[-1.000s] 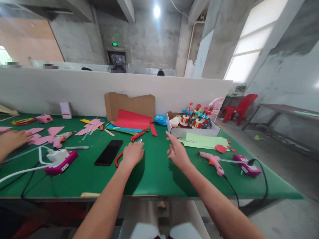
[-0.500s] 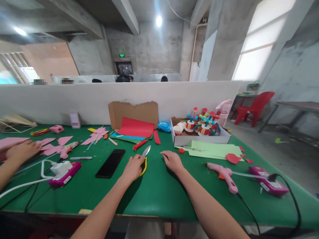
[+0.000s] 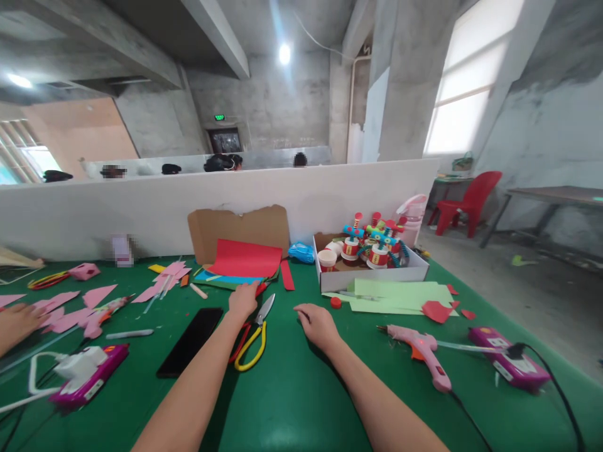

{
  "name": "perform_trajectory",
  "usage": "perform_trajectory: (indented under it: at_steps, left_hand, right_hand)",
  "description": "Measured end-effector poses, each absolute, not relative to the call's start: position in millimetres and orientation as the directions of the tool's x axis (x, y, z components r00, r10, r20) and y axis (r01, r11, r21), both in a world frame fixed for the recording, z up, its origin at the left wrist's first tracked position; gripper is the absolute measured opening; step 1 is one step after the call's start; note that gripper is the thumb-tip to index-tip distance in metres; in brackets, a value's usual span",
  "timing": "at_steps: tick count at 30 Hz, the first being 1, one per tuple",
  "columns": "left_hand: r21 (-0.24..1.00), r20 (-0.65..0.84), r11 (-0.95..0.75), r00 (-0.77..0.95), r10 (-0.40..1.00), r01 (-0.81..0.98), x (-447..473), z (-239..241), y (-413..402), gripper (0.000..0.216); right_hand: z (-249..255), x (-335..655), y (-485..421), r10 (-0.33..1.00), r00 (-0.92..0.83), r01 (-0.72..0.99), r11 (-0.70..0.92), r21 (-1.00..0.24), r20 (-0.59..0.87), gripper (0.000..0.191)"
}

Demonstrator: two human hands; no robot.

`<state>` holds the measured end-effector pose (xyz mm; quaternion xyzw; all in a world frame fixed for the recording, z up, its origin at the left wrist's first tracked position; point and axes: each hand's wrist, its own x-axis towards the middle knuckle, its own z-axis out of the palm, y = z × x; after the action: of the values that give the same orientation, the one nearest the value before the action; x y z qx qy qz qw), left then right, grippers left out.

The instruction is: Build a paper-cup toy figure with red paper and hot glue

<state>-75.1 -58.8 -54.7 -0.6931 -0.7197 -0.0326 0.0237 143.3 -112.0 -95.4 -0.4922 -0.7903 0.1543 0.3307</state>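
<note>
My left hand [image 3: 242, 300] reaches forward on the green table [image 3: 292, 389], its fingertips at the edge of a stack of coloured paper [image 3: 230, 278], beside a red-handled tool [image 3: 261, 288]. Its fingers are hidden behind the back of the hand. Scissors with yellow and red handles [image 3: 252, 342] lie flat on the table beside my left wrist, not held. My right hand [image 3: 318, 323] rests palm down on the table, fingers loosely bent, holding nothing. A red sheet [image 3: 247, 257] leans on a cardboard piece [image 3: 238, 227] behind the stack.
A black phone [image 3: 188, 342] lies left of my forearm. To the right are a pink glue gun [image 3: 419, 346], a magenta power strip [image 3: 511, 365], light green paper [image 3: 398, 295] and a white box of toys [image 3: 372, 276]. Another person's hand [image 3: 16, 320] rests among pink paper pieces [image 3: 70, 307] at left.
My left hand let go of the scissors, which now lie on the table, and moved forward to the paper stack. My right hand stayed resting on the table.
</note>
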Motion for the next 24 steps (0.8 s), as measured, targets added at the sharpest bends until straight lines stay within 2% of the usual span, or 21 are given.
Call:
perform_trajectory:
  at_steps: [5, 7, 9, 12, 18, 24]
  left_hand:
    - [0.224, 0.046, 0.024, -0.035, 0.998, 0.974, -74, -55, -73, 0.039]
    - [0.312, 0.125, -0.060, 0.021, 0.992, 0.948, -69, -56, -82, 0.036]
    - [0.348, 0.203, -0.133, 0.064, 0.977, 0.928, -64, -60, -90, 0.034]
    - [0.326, 0.183, -0.104, 0.045, 0.982, 0.940, -59, -64, -99, 0.031]
    - [0.326, 0.220, -0.062, -0.012, 0.975, 0.943, -49, -53, -114, 0.050]
    - [0.132, 0.052, 0.082, -0.090, 0.995, 0.988, -11, -53, -130, 0.045]
  right_hand:
    - [-97, 144, -110, 0.891, -0.237, 0.640, 0.444, -0.627, 0.388, 0.030]
    - [-97, 145, -108, 0.896, -0.195, 0.638, 0.425, -0.642, 0.399, 0.031]
    - [-98, 146, -107, 0.900, -0.170, 0.638, 0.411, -0.652, 0.401, 0.031]
    - [-99, 147, -106, 0.898, -0.180, 0.627, 0.420, -0.657, 0.402, 0.030]
    - [-97, 146, -107, 0.893, -0.202, 0.621, 0.435, -0.652, 0.402, 0.030]
    - [-96, 143, -108, 0.893, -0.240, 0.637, 0.441, -0.633, 0.380, 0.030]
